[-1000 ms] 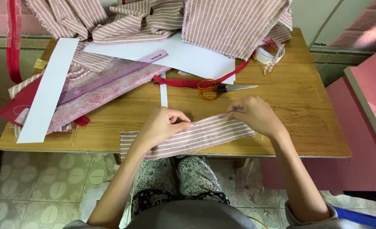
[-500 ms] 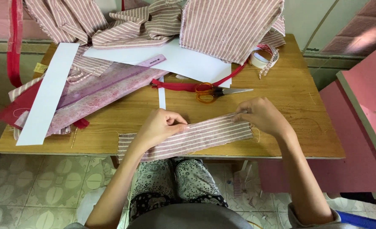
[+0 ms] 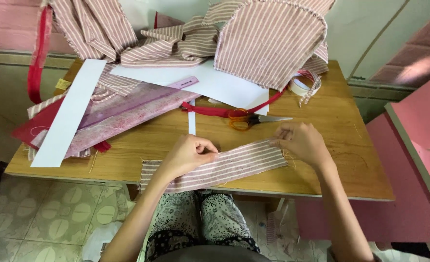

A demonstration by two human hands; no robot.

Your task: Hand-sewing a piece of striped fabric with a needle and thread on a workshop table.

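A long striped fabric strip [image 3: 224,167] lies across the near edge of the wooden table [image 3: 341,160], its left end hanging slightly over the rim. The left hand [image 3: 188,154] rests on the strip's middle, fingers curled and pinching its far edge. The right hand [image 3: 302,143] closes on the strip's right end, fingertips pinching the upper corner. Just beyond the hands lie orange-handled scissors [image 3: 246,119] beside a red band [image 3: 224,110]. Farther back sit white paper sheets [image 3: 224,87], a pink ruler [image 3: 183,83] and heaped striped cloth [image 3: 268,43].
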